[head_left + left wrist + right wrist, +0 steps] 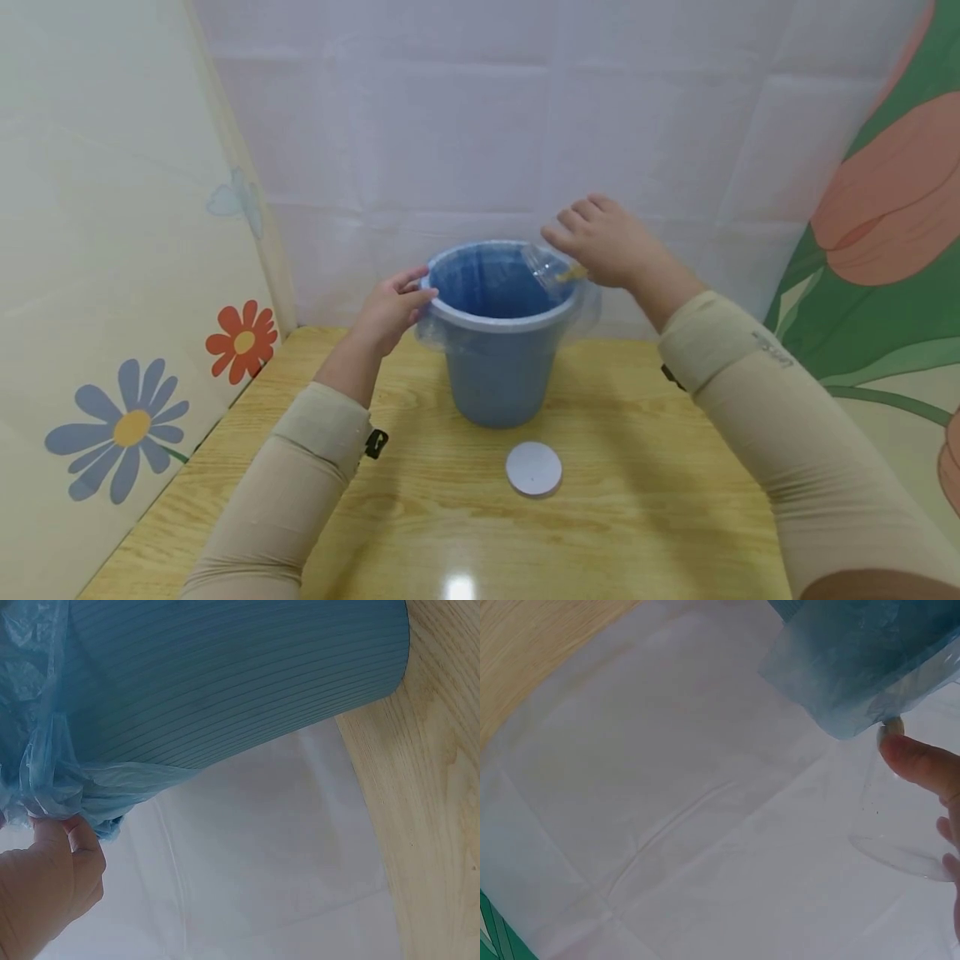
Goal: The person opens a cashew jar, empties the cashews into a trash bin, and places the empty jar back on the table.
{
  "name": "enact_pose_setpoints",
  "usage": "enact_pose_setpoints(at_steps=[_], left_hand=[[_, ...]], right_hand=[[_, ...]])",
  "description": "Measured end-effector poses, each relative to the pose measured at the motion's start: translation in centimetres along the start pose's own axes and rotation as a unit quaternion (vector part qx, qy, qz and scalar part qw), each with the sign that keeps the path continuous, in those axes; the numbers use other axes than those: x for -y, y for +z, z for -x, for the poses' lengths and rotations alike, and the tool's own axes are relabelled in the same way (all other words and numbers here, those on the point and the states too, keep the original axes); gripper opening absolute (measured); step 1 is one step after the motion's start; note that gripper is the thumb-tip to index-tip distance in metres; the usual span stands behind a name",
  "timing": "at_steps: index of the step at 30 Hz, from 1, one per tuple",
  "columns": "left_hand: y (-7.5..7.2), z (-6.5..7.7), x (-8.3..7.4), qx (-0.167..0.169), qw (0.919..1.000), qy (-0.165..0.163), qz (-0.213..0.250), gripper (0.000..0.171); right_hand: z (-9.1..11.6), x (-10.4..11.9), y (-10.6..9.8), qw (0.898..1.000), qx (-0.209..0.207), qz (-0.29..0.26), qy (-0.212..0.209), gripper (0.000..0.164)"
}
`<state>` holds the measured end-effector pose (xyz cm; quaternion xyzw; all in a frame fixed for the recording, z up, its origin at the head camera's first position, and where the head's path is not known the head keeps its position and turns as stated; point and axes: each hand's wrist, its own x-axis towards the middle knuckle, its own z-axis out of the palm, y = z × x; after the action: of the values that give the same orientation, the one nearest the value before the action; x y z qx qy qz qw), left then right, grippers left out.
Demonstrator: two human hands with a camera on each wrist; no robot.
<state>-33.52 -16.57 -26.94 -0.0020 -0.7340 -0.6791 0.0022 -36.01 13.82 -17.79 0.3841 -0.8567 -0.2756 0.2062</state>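
A blue ribbed trash bin [498, 375] stands upright on the table, with a thin translucent bag [112, 784] folded over its rim. My left hand [393, 307] grips the rim on the left side, fingertips on the bag. Over the bin's right side, my right hand [603, 242] holds a clear jar [542, 265] tilted with its mouth toward the inside. Something yellowish [573, 273] shows at the jar by my hand. In the right wrist view the thumb presses the jar [904, 859], and its base shows. The bin's bottom inside is hidden.
A round white lid [534, 469] lies on the wood-grain table [450, 517] in front of the bin. A white cloth [450, 142] hangs right behind the bin. Flower-printed panels [135, 250] stand at the left and right.
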Motion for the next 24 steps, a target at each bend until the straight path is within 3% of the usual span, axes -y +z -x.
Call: enact_pose_setpoints(at_steps=[10,24], left_hand=[[0.12,0.20,-0.13,0.001,1.0000,-0.004,-0.002,0.054],[0.09,0.10,-0.04,-0.001,1.0000,-0.002,-0.004,0.055]], right_hand=[[0.02,-0.02,0.01,1.000,-0.012,0.018,0.001,0.060],[-0.10,0.23,0.13,1.000,-0.012,0.021,-0.001,0.052]])
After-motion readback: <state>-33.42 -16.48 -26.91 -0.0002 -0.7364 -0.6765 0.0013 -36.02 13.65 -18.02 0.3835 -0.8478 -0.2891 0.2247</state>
